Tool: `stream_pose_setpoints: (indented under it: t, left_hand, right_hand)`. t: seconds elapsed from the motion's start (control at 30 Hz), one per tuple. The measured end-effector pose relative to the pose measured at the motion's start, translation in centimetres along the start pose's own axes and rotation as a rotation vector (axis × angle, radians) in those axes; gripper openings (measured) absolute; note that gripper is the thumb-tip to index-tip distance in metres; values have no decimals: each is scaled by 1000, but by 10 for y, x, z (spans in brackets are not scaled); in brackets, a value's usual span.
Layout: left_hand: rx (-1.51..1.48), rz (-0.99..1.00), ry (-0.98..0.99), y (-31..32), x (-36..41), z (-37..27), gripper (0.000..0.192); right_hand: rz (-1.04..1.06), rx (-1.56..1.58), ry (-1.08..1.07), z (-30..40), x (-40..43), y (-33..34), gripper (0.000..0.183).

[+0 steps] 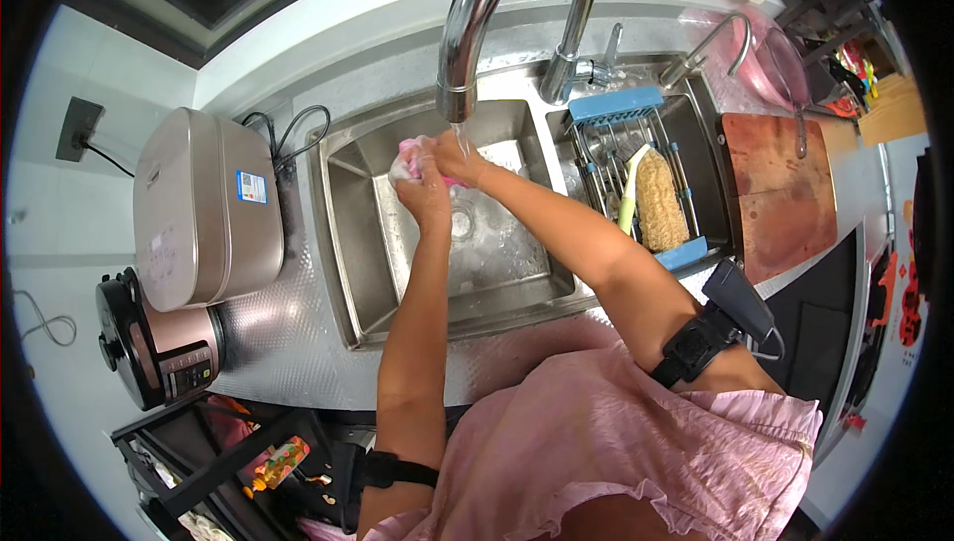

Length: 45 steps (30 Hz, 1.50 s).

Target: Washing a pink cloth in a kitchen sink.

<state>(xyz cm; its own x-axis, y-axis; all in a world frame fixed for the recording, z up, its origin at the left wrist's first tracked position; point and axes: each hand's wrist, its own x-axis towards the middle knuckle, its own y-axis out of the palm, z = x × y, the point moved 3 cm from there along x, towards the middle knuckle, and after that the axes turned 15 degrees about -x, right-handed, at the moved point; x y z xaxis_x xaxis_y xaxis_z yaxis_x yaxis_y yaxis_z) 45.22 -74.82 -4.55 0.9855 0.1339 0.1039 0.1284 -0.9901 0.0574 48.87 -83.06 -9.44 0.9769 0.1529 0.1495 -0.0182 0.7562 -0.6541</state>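
Over the left basin of a stainless steel sink (358, 243), both my hands are around a pink and white cloth (407, 159) covered with suds. My left hand (426, 194) grips it from the near side. Against its far right side is my right hand (456, 156), fingers partly hidden behind the cloth and the left hand. Water runs from the chrome faucet (456, 97) onto the right hand and wrist. Below them, the basin's round drain (462, 223) is visible, with wet foam on the bottom.
A blue-ended metal drying rack (616, 107) spans the right basin, holding a loofah (660, 202) and a green-handled brush (630, 194). Right of it lies a wooden cutting board (782, 194). A rice cooker (209, 206) and a pressure cooker (160, 343) stand on the left.
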Motion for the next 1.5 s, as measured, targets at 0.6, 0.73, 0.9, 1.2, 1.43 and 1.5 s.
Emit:
stream_pose_setpoints:
  t: [0.6, 0.73, 0.9, 1.2, 1.43, 1.5]
  left_hand:
    - [-841, -94, -968, 81, -8, 49, 29]
    - [-444, -56, -659, 92, -3, 7, 31]
    - [-19, 220, -132, 72, -1, -13, 25]
    - [280, 334, 373, 34, -17, -63, 19]
    - [131, 266, 392, 37, -6, -47, 23]
    - [95, 264, 274, 40, -8, -45, 23]
  right_hand:
    - [-110, -4, 440, 22, -79, -104, 31]
    - [-163, 487, 558, 10, -94, -101, 23]
    - [-49, 975, 705, 15, -93, -89, 30]
    - [212, 1453, 735, 35, -64, -66, 48]
    - [129, 1480, 594, 50, -48, -58, 43]
    - [88, 1528, 617, 58, -50, -59, 42]
